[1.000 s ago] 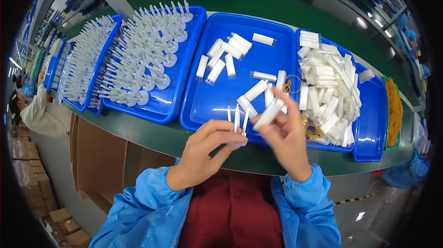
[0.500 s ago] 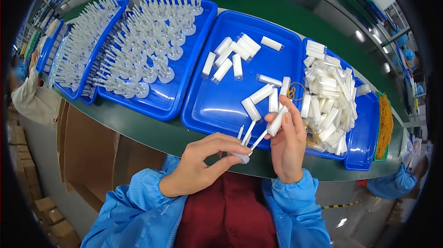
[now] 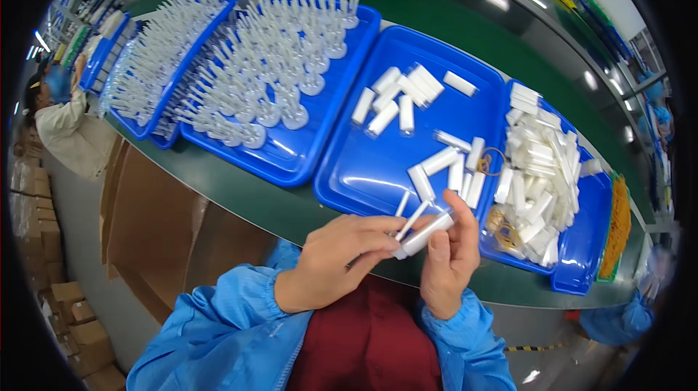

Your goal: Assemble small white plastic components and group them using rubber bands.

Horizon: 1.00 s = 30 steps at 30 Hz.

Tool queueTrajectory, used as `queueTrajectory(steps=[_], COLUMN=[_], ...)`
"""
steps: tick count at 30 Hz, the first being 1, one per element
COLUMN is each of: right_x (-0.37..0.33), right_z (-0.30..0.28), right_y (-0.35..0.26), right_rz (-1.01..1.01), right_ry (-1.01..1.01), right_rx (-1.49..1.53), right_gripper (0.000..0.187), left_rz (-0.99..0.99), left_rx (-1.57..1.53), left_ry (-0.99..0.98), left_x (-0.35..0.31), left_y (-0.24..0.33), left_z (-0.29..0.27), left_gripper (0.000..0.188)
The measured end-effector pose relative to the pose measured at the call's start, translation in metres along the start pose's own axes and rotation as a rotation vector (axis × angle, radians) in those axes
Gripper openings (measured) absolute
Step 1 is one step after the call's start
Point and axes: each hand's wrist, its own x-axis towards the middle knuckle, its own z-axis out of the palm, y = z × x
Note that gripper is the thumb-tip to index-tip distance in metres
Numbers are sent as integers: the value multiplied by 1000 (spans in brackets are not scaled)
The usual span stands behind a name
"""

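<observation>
My left hand (image 3: 338,256) is closed on the base of a pronged plastic piece, whose thin white prongs (image 3: 412,221) point up and away from me. The base is mostly hidden by my fingers. A white tube-shaped sleeve with a clear film edge (image 3: 429,235) sits over one prong, its lower end close to my left fingertips. My right hand (image 3: 452,264) holds this sleeve near its upper end, between thumb and fingers. Just beyond, similar white sleeves (image 3: 439,161) lie loose in a blue tray (image 3: 356,180).
Left of that tray, another blue tray (image 3: 273,162) holds rows of upright pronged pieces (image 3: 291,111), with more trays beyond. To the right, a blue tray holds heaped sleeves (image 3: 538,173) and rubber bands (image 3: 502,227). Cardboard (image 3: 167,209) stands below the green table's edge. A co-worker (image 3: 65,126) is at far left.
My right hand has brought the sleeve down over a prong toward my left fingers. The trays appear shifted to the right in view.
</observation>
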Motion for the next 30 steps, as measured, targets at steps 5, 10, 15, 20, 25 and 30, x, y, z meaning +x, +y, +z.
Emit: queueTrajectory(steps=[5, 10, 15, 20, 25, 30], right_x=[43, 41, 46, 54, 53, 65], right_z=[-8, -24, -28, -44, -34, -21], right_y=[2, -3, -26, -1, 6, -3], right_rz=[-288, -416, 205, 172, 5, 74], right_ry=[-105, -275, -22, 125, 39, 11], right_rx=[-772, -1191, -529, -206, -171, -40], right_gripper=[27, 31, 36, 36, 27, 40], left_rz=[138, 89, 72, 155, 238, 53], left_rx=[194, 234, 153, -69, 12, 29], left_ry=[110, 88, 75, -143, -173, -275], left_x=[-9, -8, -14, 1, 19, 11], left_y=[-20, -18, -20, 2, 6, 20], left_z=[-22, -34, -36, -31, -28, -34], left_gripper=[25, 23, 23, 26, 22, 31])
